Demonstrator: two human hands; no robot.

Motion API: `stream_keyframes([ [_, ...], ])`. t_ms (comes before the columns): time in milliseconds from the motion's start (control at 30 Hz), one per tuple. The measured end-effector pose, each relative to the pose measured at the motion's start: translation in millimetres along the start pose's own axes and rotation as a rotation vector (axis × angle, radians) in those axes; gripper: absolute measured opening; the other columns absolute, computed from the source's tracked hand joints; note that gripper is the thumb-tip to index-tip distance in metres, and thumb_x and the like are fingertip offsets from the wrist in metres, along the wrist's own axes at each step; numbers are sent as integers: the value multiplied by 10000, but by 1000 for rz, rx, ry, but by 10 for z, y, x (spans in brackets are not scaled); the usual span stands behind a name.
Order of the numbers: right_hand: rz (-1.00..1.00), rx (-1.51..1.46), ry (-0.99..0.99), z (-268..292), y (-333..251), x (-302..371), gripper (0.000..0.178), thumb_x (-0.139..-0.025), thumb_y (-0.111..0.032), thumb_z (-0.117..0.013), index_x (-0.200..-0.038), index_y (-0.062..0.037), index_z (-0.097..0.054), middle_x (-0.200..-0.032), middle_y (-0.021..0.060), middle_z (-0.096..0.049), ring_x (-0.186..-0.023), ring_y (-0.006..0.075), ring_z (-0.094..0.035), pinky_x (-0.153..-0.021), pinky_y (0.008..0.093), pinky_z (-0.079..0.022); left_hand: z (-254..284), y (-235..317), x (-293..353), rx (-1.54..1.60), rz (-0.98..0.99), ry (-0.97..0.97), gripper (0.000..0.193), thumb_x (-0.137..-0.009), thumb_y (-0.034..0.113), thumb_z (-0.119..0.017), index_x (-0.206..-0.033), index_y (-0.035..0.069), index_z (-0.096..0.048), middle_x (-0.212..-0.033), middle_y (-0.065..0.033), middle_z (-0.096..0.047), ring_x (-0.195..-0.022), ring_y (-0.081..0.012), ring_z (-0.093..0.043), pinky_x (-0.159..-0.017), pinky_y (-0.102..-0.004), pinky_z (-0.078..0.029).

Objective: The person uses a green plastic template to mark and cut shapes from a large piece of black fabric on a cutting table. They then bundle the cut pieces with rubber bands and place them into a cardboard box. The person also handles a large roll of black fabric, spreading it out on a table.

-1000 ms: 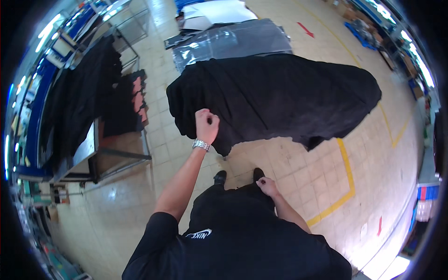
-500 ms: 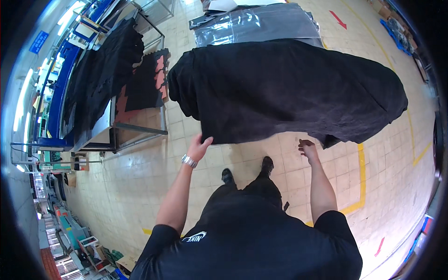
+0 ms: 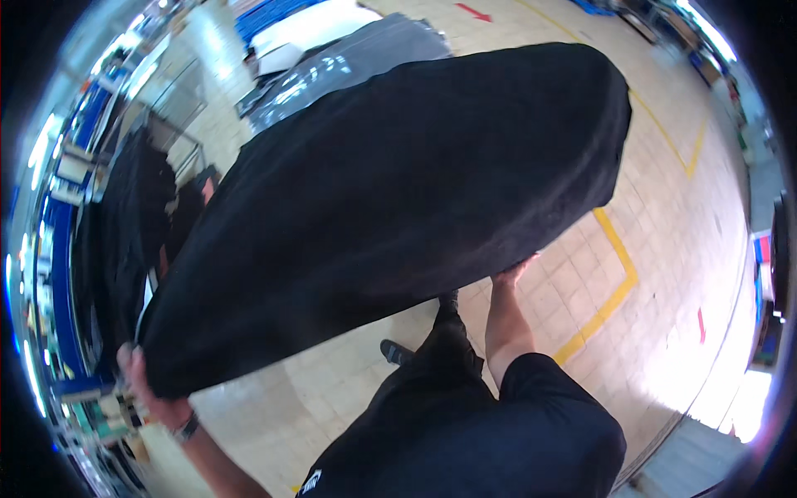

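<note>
A large bundle of black fabric (image 3: 398, 191) stretches across the view, slanting from the near left up to the far right. Its left end narrows to a corner, where my left hand (image 3: 154, 386), with a metal-banded watch on the wrist, is closed at the edge. Under the near edge, right of the middle, my right hand (image 3: 516, 270) bears against the fabric from below. That hand's fingers are mostly hidden by the cloth. What lies inside or beneath the bundle cannot be seen.
Beyond the bundle lies a stack of shiny grey sheets (image 3: 340, 70) with white sheets (image 3: 311, 29) behind. On the left, black material (image 3: 133, 224) hangs near a blue machine frame (image 3: 65, 282). Yellow lines (image 3: 618, 241) mark the tiled floor.
The bundle has gone from nearly level to slanted, its left end now nearer me. My right hand, apart from the fabric before, is now under its edge. The surroundings have swung round in view.
</note>
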State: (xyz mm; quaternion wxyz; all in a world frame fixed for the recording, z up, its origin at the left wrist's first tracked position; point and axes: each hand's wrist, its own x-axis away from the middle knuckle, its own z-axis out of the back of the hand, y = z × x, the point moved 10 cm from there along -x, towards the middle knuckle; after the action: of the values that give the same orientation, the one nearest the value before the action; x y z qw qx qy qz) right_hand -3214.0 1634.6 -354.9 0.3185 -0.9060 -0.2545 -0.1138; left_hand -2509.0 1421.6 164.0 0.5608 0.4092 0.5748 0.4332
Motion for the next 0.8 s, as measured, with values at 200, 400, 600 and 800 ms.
stream_keyframes([
  [200, -163, -263, 23, -240, -552, -275, 941, -922, -744, -411, -1523, -25, -317, -1560, 139, -357, -1399, 361, -374, -1187, 483, -282, 1212, 828, -148, -152, -34, 328, 416, -1017, 184, -486, -1401, 23, -503, -1528, -138, -397, -1370, -268, -436, -1170, -447, -346],
  [400, 46, -42, 51, 467, -1882, -944, 644, -946, -504, -617, -1334, 7, -557, -1293, 139, -642, -1132, 296, -645, -1004, 426, -517, 1233, 775, -444, -22, 114, 452, 419, -905, 255, -663, -1259, 44, -591, -1371, -147, -532, -1271, -281, -507, -1108, -512, -380],
  [600, -345, 453, 144, 300, -2118, -773, 515, -873, -311, -776, -1256, 1, -627, -1222, 132, -683, -1101, 275, -665, -980, 427, -535, 591, 1053, -344, -117, -47, 649, 262, -885, 137, -647, -1103, -7, -648, -1103, -164, -655, -1045, -277, -606, -1016, -435, -452],
  [800, -69, 410, 178, 584, -3174, -582, 336, -969, -262, -658, -1212, -31, -645, -1175, 119, -695, -1076, 247, -669, -992, 403, -527, 1276, 685, -612, -578, -168, 370, 311, -796, 65, -670, -1087, -44, -644, -1069, -191, -670, -905, -289, -645, -837, -424, -525],
])
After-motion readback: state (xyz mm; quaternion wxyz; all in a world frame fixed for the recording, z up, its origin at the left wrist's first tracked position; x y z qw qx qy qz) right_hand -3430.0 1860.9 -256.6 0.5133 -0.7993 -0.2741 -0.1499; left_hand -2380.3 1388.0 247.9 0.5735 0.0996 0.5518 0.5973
